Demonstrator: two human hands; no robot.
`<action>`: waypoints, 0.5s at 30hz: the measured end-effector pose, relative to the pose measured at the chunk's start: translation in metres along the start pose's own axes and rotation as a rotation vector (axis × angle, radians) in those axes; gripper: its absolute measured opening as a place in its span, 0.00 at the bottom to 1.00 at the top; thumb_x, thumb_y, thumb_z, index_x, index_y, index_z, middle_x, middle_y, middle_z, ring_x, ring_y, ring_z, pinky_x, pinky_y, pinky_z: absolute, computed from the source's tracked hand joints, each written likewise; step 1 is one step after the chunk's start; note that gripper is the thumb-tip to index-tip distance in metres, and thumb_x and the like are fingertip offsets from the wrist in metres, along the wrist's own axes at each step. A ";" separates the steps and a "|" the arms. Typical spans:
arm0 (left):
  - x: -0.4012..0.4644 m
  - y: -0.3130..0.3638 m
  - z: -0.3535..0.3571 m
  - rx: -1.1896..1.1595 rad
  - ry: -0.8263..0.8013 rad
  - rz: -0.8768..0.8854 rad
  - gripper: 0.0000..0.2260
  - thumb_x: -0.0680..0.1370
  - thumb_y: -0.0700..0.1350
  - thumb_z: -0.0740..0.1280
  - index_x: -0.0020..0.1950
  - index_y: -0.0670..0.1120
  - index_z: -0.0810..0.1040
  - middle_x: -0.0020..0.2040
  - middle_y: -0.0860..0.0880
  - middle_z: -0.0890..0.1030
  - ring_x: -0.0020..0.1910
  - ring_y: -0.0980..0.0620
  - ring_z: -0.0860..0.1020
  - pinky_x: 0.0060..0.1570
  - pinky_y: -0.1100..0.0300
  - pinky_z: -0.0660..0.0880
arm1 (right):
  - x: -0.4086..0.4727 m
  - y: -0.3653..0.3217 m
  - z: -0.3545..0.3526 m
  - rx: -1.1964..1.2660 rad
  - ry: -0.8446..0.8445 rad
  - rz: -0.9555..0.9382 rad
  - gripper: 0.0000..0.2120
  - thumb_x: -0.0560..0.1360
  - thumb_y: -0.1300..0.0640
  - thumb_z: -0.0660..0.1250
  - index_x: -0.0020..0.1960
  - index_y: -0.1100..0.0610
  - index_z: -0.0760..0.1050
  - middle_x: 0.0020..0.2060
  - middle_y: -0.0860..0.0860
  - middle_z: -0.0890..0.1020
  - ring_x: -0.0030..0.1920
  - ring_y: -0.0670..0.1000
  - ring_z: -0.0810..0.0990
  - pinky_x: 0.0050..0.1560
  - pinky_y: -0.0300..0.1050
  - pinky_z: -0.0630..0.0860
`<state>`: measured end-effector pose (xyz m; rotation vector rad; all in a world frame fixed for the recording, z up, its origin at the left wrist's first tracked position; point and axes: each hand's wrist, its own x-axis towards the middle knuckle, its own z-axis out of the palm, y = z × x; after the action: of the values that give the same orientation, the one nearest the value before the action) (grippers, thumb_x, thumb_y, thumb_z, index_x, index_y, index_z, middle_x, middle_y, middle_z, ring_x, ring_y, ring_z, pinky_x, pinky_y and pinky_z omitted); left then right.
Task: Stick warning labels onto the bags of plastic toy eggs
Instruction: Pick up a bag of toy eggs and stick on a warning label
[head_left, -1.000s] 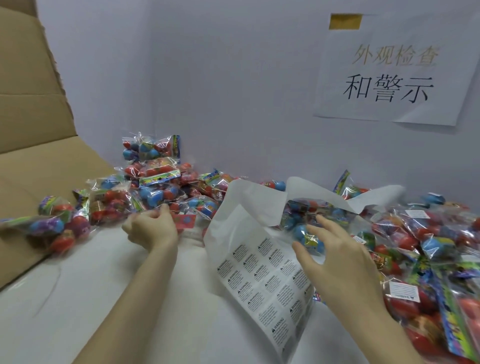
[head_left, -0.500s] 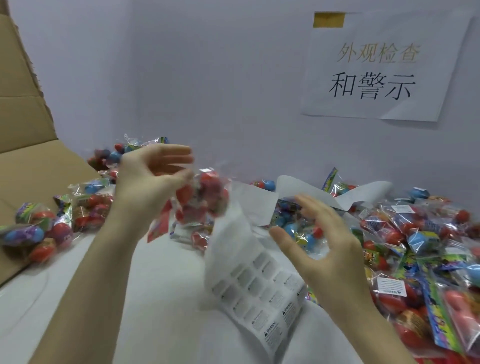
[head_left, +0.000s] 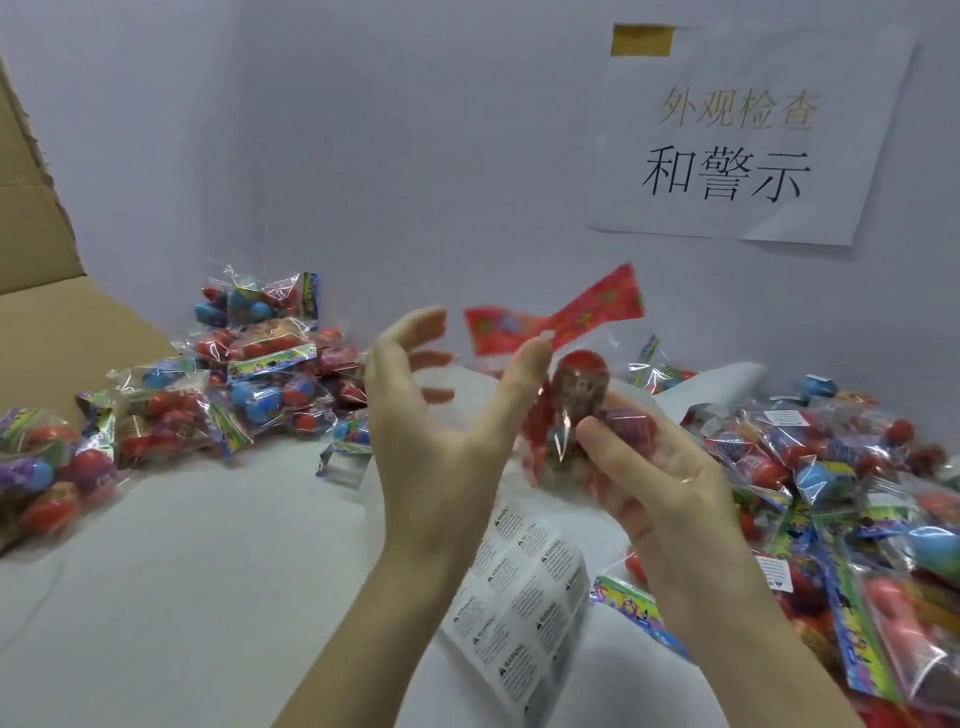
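A clear bag of red toy eggs (head_left: 566, 410) with a red header card is up in the air between my hands. My right hand (head_left: 660, 483) cups it from below, palm up, thumb against its front and fingers behind it. My left hand (head_left: 436, 436) is just left of the bag with fingers straight and spread, its thumb tip touching the bag under the header. A white sheet of warning labels (head_left: 524, 597) lies curled on the table below my wrists. Some bags in the right pile (head_left: 841, 483) carry a small white label.
Another pile of egg bags (head_left: 249, 374) sits at the back left against the wall. An open cardboard box (head_left: 57, 332) lies at the left edge with bags spilling from it. A paper sign (head_left: 748, 135) hangs on the wall. The white table (head_left: 182, 597) runs to the front left.
My left hand lifted a bag from the left pile and carried it right. My right hand left the label sheet and took the bag from below. My left hand's fingers have spread open.
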<state>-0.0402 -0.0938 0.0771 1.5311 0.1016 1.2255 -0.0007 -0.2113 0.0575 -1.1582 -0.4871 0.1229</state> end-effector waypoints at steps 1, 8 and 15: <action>-0.005 -0.003 0.000 -0.014 -0.009 -0.081 0.24 0.61 0.64 0.69 0.54 0.59 0.69 0.54 0.57 0.72 0.52 0.62 0.73 0.49 0.70 0.70 | 0.000 -0.001 0.001 0.061 0.002 0.011 0.22 0.58 0.53 0.74 0.51 0.58 0.81 0.46 0.58 0.84 0.45 0.54 0.84 0.47 0.45 0.80; -0.008 -0.023 -0.011 -0.248 -0.477 -0.474 0.13 0.63 0.53 0.75 0.39 0.46 0.81 0.32 0.51 0.81 0.28 0.55 0.76 0.27 0.66 0.72 | 0.001 0.001 -0.004 0.024 -0.037 0.092 0.16 0.57 0.60 0.75 0.45 0.55 0.83 0.43 0.54 0.85 0.43 0.52 0.83 0.44 0.42 0.80; -0.015 -0.036 -0.016 -0.071 -0.457 -0.277 0.08 0.67 0.54 0.67 0.37 0.50 0.77 0.32 0.51 0.83 0.32 0.55 0.80 0.32 0.67 0.72 | 0.000 0.003 -0.001 -0.161 -0.018 0.030 0.16 0.60 0.58 0.73 0.47 0.59 0.82 0.40 0.56 0.85 0.39 0.52 0.83 0.34 0.36 0.77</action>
<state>-0.0401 -0.0785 0.0370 1.6353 -0.0308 0.6377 0.0004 -0.2111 0.0549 -1.3235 -0.5022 0.1214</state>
